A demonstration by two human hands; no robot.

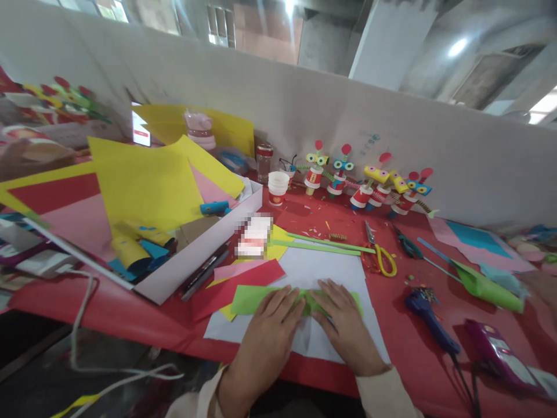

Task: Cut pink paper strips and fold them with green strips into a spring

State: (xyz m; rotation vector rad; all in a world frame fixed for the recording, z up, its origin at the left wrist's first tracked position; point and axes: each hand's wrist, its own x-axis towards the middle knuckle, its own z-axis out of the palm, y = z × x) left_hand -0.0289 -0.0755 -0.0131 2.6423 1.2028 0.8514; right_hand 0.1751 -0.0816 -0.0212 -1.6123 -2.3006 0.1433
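Note:
A strip of green paper [252,300] lies across a white sheet [324,268] at the front of the red table. My left hand [274,325] rests on its middle with the fingers stretched out. Beside it my right hand [342,322] presses on the right part, fingers spread, and the two hands' fingertips nearly meet. Part of the green paper is hidden under both hands. Narrow green strips [322,247] lie just beyond, on the white sheet's far edge. Red paper [243,284] sticks out to the left of the green piece.
Scissors with yellow handles [385,259], pliers [408,242] and a glue gun [430,325] lie to the right. Leftward stands a white box [204,247] with coloured paper. Stacked paper cups [277,188] and several paper-cup figures [315,174] line the back wall.

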